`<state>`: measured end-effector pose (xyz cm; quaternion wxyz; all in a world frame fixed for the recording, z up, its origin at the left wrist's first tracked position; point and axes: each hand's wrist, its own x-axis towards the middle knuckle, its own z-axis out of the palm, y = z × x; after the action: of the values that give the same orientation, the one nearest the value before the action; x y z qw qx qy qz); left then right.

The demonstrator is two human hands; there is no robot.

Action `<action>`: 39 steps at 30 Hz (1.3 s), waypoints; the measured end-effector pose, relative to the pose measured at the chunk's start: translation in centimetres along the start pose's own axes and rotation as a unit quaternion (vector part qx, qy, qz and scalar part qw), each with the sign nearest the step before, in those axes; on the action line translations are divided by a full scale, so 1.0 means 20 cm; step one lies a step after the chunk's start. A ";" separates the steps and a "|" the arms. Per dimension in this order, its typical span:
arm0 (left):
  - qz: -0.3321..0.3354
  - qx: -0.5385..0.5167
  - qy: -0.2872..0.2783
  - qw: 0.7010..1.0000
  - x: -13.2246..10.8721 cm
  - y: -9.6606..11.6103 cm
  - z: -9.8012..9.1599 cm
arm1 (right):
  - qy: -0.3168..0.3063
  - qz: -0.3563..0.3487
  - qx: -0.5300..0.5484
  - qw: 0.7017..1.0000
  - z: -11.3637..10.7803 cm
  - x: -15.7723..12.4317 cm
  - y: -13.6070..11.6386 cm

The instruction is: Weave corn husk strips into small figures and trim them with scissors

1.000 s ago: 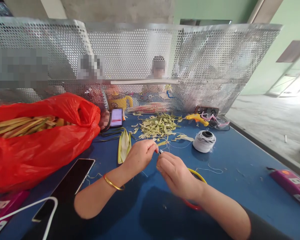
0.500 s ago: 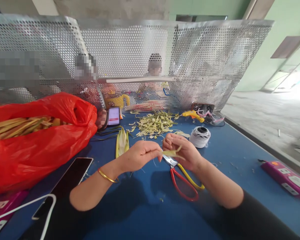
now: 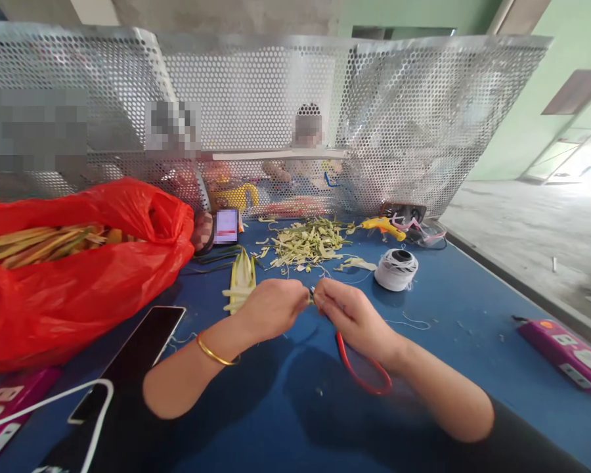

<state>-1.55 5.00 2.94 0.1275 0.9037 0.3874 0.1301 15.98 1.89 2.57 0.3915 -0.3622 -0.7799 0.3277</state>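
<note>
Right hand (image 3: 350, 315) lowered since half a second ago, grip clenched on scissors (image 3: 345, 361). Blades meet leaf strip (image 3: 309, 299), pinched by left hand (image 3: 272, 306), above near-centre tabletop (image 3: 448, 341). Trimming apparently resumed.

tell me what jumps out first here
The big red bag at left, stuffed with leaf strips, grabs the eye first. At centre the left hand and right hand meet over the blue table, the right gripping red-handled scissors. Behind them stands a perforated metal screen.
</note>
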 end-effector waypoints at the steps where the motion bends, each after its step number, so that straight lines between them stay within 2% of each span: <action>1: 0.038 -0.030 -0.036 0.998 0.00 0.00 -0.01 | -0.017 0.030 0.042 0.999 -0.02 0.01 0.01; 3: 0.110 -0.134 -0.097 0.980 -0.01 -0.01 -0.04 | -0.046 0.082 0.171 0.981 -0.06 0.04 0.03; 5: 0.124 -0.234 -0.095 0.960 -0.01 -0.02 -0.06 | -0.044 0.120 0.317 0.940 -0.08 0.06 0.06; 8: 0.050 -0.326 0.016 0.944 0.01 -0.02 -0.05 | 0.005 0.158 0.462 0.873 -0.05 0.07 0.10; 11: -0.054 -0.343 0.126 0.929 0.03 -0.03 -0.01 | 0.060 0.168 0.508 0.843 0.03 0.07 0.11; 13: -0.094 -0.295 0.171 0.935 0.04 -0.03 0.01 | 0.093 0.150 0.495 0.851 0.09 0.06 0.11; 14: -0.107 -0.260 0.182 0.942 0.04 -0.03 0.02 | 0.103 0.130 0.465 0.869 0.11 0.05 0.10; 16: -0.115 -0.172 0.184 0.961 0.04 -0.02 0.02 | 0.111 0.073 0.351 0.927 0.13 0.02 0.09; 18: -0.102 -0.077 0.157 0.979 0.03 -0.02 0.03 | 0.101 0.024 0.190 0.976 0.11 0.01 0.07; 20: -0.066 -0.010 0.101 0.993 0.02 -0.01 0.02 | 0.081 0.017 0.067 0.994 0.06 0.00 0.05; 21: -0.033 -0.002 0.060 0.998 0.01 -0.01 0.01 | 0.065 0.031 0.046 0.996 0.03 0.00 0.04; 22: 0.009 -0.017 0.014 1.000 0.00 -0.01 0.00 | 0.040 0.051 0.057 0.996 0.00 0.01 0.04; 24: 0.098 -0.101 -0.067 0.988 -0.01 -0.01 -0.02 | -0.026 0.096 0.156 0.983 -0.05 0.03 0.04; 26: 0.141 -0.213 -0.094 0.962 -0.01 -0.01 -0.05 | -0.065 0.134 0.296 0.943 -0.07 0.05 0.05; 28: 0.109 -0.309 -0.048 0.943 0.00 -0.01 -0.05 | -0.045 0.164 0.419 0.892 -0.07 0.06 0.07; 30: 0.034 -0.381 0.032 0.923 0.01 -0.01 -0.03 | 0.007 0.190 0.510 0.839 -0.05 0.07 0.09; 33: -0.072 -0.434 0.117 0.890 0.03 -0.01 0.01 | 0.064 0.216 0.582 0.781 0.01 0.07 0.11; 35: -0.114 -0.424 0.152 0.885 0.04 -0.02 0.03 | 0.090 0.214 0.585 0.777 0.06 0.06 0.11; 36: -0.127 -0.404 0.165 0.891 0.05 -0.02 0.04 | 0.103 0.206 0.571 0.788 0.08 0.06 0.11; 37: -0.135 -0.375 0.174 0.900 0.05 -0.02 0.04 | 0.117 0.192 0.544 0.809 0.10 0.05 0.11; 39: -0.140 -0.300 0.176 0.927 0.05 -0.02 0.04 | 0.136 0.145 0.444 0.874 0.12 0.04 0.10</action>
<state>-0.87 5.98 2.17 0.3398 0.7222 0.4691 0.3781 14.19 2.96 0.06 0.5618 -0.3000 -0.4298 0.6400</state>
